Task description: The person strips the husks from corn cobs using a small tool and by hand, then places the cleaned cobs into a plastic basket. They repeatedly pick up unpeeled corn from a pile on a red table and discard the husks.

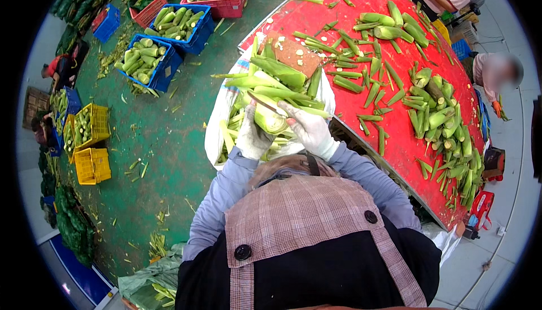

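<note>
Both my hands wear whitish gloves and work over a white woven sack (214, 136) filled with green husk leaves. My left hand (254, 136) grips an ear of corn (271, 123) in its pale green husk, cut end towards me. At the ear's right side, my right hand (311, 131) has its fingers closed on a narrow knife (264, 102); its blade lies across the husk and its handle is hidden. Loose husk leaves (279, 70) lie just beyond the ear.
A red-topped table (394, 111) on the right bears husk scraps and a heap of corn ears (444, 115). A brown board (292, 53) lies at its corner. Blue crates (163, 73) of ears stand on the green floor (169, 200). Other people work at the far edges.
</note>
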A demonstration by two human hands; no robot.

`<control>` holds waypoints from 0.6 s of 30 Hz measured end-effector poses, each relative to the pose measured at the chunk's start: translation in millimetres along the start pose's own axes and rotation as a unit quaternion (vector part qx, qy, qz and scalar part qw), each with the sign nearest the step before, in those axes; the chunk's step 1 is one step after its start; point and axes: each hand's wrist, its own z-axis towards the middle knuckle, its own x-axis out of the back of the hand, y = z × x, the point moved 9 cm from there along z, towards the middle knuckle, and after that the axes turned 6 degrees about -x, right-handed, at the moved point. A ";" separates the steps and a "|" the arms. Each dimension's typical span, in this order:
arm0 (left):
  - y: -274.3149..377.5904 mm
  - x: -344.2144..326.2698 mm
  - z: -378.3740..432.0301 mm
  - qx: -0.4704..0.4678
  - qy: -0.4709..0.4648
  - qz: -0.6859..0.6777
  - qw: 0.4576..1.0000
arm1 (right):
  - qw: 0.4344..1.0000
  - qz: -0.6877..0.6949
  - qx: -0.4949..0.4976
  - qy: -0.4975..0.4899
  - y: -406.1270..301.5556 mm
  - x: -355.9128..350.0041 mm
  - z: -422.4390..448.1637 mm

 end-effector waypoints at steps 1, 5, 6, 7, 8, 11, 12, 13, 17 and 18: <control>0.8 0.9 3.0 -0.003 0.000 0.003 1.000 | 1.000 0.027 0.000 0.012 3.6 -2.1 -0.4; 15.4 0.8 -11.6 0.014 0.015 0.086 0.996 | 0.999 -0.003 0.001 -0.037 11.5 -13.4 -4.4; 23.8 -6.4 -15.2 -0.010 -0.029 0.127 0.991 | 0.996 -0.043 0.003 -0.074 12.7 -18.0 -8.7; 24.9 -1.7 -17.5 0.003 -0.019 0.156 0.988 | 0.999 -0.044 -0.007 -0.030 26.4 -9.5 -10.7; 26.5 4.2 -20.8 0.017 -0.009 0.184 0.983 | 0.999 -0.046 -0.017 0.013 49.5 -3.8 -11.6; 24.6 -2.2 -34.9 0.036 -0.040 0.191 0.980 | 0.966 0.010 -0.215 0.141 122.6 42.9 -2.8; 20.7 -7.4 -38.0 0.066 -0.078 0.167 0.981 | 0.942 0.012 -0.277 0.190 154.7 67.7 -5.0; 16.2 -14.1 -41.9 0.095 -0.114 0.143 0.979 | 0.911 0.015 -0.336 0.238 180.0 87.3 -12.6; 12.2 -14.4 -24.9 0.029 -0.072 -0.012 0.997 | 0.955 -0.076 -0.263 0.112 136.2 60.0 -7.5; 7.7 -12.4 -15.3 0.029 -0.046 -0.053 0.997 | 0.972 -0.060 -0.219 0.067 111.8 39.8 -10.1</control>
